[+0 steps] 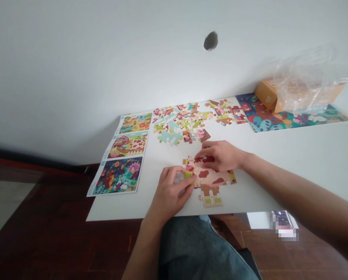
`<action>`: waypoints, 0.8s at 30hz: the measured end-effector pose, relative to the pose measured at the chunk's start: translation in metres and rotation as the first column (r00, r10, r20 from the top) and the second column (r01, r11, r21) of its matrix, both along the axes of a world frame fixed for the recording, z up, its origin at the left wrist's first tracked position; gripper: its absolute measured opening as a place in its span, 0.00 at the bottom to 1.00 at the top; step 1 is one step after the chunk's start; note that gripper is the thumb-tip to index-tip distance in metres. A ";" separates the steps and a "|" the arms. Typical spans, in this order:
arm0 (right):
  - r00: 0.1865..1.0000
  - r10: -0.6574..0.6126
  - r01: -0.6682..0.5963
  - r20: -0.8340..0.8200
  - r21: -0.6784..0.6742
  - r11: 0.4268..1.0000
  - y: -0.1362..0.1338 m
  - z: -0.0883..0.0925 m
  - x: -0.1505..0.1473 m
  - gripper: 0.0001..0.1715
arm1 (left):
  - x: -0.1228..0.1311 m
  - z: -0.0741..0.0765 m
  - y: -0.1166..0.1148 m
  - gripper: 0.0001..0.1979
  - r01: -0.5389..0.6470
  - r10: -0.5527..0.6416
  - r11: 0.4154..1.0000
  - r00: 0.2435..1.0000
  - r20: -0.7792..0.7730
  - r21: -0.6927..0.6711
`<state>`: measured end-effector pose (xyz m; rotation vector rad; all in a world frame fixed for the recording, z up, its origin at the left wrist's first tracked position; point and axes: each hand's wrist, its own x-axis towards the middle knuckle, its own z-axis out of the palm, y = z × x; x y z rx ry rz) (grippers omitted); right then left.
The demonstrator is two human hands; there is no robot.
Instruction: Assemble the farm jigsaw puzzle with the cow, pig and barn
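Observation:
My left hand (171, 190) pinches a yellow-green jigsaw piece (188, 175) at the left side of a partly joined cow-patterned jigsaw puzzle (209, 179). My right hand (220, 155) lies over the top of that puzzle, its fingertips on a piece with a dark red patch (207, 159). Whether those fingers grip the piece is hidden. A heap of loose jigsaw pieces (178, 124) lies beyond both hands, and a smaller group (225, 112) lies to its right.
Printed picture sheets (118, 175) lie along the left of the white table (150, 206). A joined colourful jigsaw (279, 118), a cardboard box (266, 93) and a clear plastic bag (304, 83) sit at the far right, against the white wall (104, 70).

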<state>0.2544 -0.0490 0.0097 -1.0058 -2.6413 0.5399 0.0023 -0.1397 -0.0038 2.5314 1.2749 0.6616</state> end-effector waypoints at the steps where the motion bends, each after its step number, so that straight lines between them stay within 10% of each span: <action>1: 1.000 -0.004 0.004 0.007 0.002 1.000 0.000 0.000 0.000 0.18 | 0.000 0.000 0.000 0.15 -0.001 0.001 1.000 1.000 -0.011 -0.003; 24: 0.996 -0.085 0.086 -0.031 0.028 0.996 0.006 -0.004 0.005 0.17 | 0.028 0.006 -0.003 0.27 0.093 -0.097 0.995 0.986 -0.137 -0.036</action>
